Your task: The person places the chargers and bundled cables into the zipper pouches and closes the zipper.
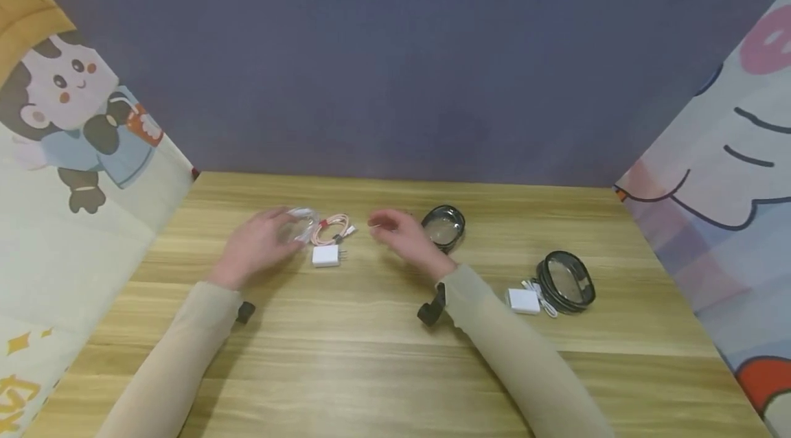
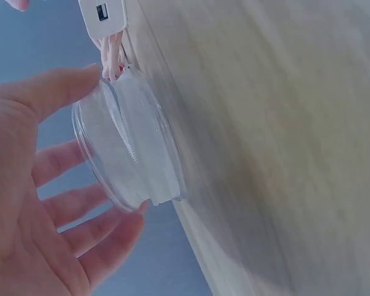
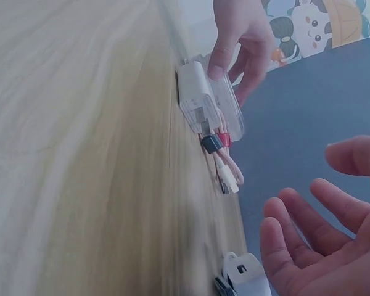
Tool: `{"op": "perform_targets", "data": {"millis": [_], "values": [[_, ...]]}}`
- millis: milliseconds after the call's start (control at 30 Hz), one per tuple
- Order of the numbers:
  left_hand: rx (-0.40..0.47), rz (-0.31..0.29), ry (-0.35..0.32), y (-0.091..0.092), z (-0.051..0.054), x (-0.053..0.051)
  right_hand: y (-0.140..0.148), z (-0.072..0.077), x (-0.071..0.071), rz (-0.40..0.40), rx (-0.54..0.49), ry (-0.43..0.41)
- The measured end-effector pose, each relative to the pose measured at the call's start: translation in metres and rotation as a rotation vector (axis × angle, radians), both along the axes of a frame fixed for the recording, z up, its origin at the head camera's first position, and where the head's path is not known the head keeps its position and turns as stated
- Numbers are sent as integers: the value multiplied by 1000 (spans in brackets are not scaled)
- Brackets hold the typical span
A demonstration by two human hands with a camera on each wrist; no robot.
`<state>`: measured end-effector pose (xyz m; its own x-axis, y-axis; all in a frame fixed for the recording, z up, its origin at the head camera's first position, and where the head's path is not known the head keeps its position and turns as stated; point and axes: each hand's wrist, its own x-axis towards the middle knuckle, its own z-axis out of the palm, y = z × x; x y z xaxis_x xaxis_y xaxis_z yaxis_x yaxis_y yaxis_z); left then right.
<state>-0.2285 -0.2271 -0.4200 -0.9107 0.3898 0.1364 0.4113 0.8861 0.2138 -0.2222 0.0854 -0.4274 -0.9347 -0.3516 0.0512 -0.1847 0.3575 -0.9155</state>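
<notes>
My left hand (image 1: pixel 256 246) holds a clear round zip case (image 2: pixel 126 142) on the table, thumb at one side and fingers curled at the other. Right beside the case lie a coiled pink cable (image 1: pixel 332 231) with a red tie and a white charger plug (image 1: pixel 325 256). My right hand (image 1: pixel 404 239) hovers over the table with its fingers loosely bent, holding nothing. Close to it in the right wrist view is another white charger (image 3: pixel 250 274), mostly hidden by the hand in the head view. A black-rimmed clear case (image 1: pixel 443 226) stands just beyond the right wrist.
Farther right on the wooden table (image 1: pixel 334 369) sits a second black-rimmed case (image 1: pixel 565 280). Next to it are a white charger (image 1: pixel 522 301) and a white cable (image 1: pixel 544 301). A grey-blue panel (image 1: pixel 395 67) rises behind the table, with cartoon-printed panels on both sides.
</notes>
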Motion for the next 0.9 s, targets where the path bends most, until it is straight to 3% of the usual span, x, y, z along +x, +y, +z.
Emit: {"op": "perform_targets", "data": {"millis": [367, 600, 900], "values": [[20, 42, -35, 1, 4, 6, -12, -6, -4, -11, 59, 67], [152, 115, -119, 2, 8, 6, -20, -9, -6, -8, 42, 44], [271, 155, -184, 0, 7, 7, -26, -11, -9, -23, 60, 54]]}}
